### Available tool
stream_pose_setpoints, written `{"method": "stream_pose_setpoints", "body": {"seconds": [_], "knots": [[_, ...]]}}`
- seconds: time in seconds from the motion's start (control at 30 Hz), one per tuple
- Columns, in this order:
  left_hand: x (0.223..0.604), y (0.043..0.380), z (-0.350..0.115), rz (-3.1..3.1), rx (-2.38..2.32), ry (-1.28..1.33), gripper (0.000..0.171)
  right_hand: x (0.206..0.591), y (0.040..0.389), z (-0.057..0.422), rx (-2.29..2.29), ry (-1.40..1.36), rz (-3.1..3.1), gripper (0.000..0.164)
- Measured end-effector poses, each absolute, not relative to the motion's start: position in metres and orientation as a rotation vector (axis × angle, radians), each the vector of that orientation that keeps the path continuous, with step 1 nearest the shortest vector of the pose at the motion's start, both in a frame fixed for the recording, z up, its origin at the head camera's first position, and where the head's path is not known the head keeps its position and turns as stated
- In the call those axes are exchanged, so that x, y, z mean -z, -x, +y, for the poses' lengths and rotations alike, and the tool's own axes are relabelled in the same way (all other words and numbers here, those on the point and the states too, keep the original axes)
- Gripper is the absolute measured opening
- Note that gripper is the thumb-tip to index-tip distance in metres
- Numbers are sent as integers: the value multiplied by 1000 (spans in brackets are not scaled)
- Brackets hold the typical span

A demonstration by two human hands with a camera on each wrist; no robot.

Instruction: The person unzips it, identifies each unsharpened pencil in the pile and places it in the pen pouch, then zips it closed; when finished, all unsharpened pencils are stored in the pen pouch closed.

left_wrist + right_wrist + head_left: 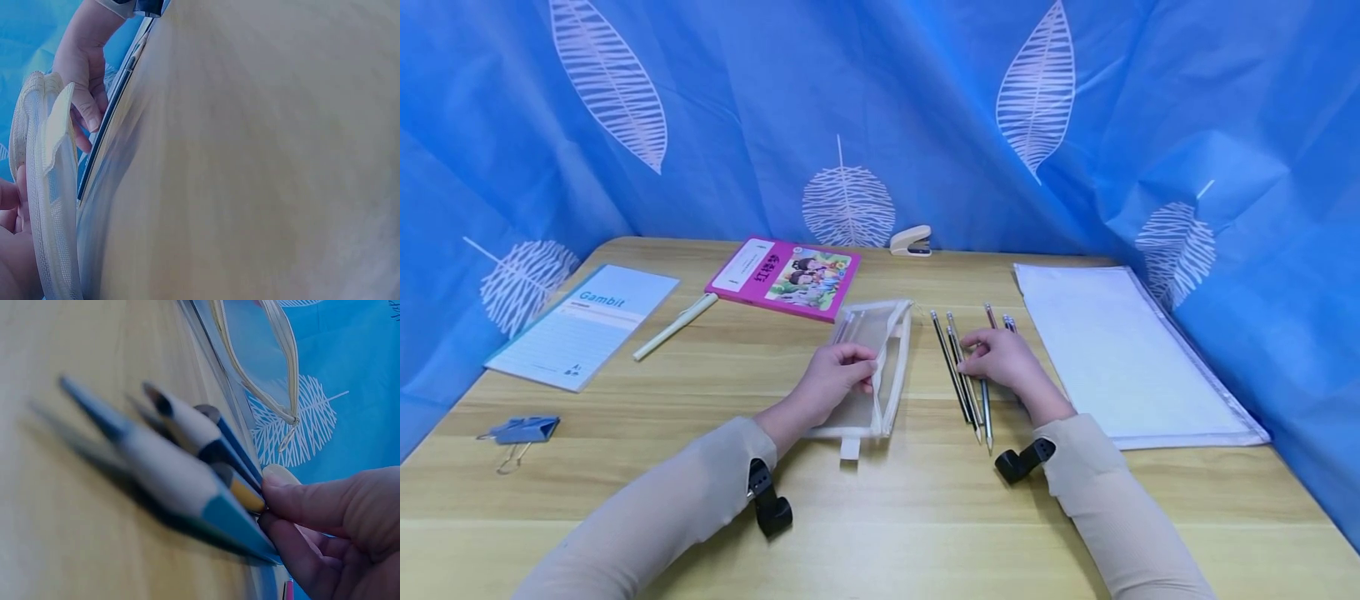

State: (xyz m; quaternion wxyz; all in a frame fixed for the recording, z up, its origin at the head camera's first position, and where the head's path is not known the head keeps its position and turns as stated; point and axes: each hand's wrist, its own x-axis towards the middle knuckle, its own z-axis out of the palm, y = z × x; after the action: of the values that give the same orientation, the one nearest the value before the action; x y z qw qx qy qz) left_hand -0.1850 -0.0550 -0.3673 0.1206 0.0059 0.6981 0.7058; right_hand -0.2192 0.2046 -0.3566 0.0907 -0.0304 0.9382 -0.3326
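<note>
My left hand (831,375) pinches the edge of a see-through mesh pencil pouch (854,413) with a cream zipper, whose mouth gapes toward the right. A few slim things show faintly through its far end. To the right of the pouch lie several pencils (952,367), side by side on the table. My right hand (1003,360) is over them, thumb and forefinger pinching a pencil. In the right wrist view the thumb and finger meet behind the sharpened tips, beside a teal pencil (172,478). The left wrist view shows the pouch's zipped rim (50,206) side-on.
A pink book (786,277) and a cream stapler (912,241) are at the back. On the left are a notebook (583,325), a pale green pen (675,327) and a blue binder clip (526,429). A white zip folder (1120,354) lies at right.
</note>
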Motion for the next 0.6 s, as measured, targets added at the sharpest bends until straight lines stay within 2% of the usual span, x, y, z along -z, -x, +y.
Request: {"method": "stream_pose_setpoints", "body": {"seconds": [0.4,0.6], "knots": [[367,186,-55,2043,-2061,0,18,355,219,206,1078,44,2650,43],[367,185,-55,2042,-2067,-16,18,356,219,205,962,85,2696,51]]}}
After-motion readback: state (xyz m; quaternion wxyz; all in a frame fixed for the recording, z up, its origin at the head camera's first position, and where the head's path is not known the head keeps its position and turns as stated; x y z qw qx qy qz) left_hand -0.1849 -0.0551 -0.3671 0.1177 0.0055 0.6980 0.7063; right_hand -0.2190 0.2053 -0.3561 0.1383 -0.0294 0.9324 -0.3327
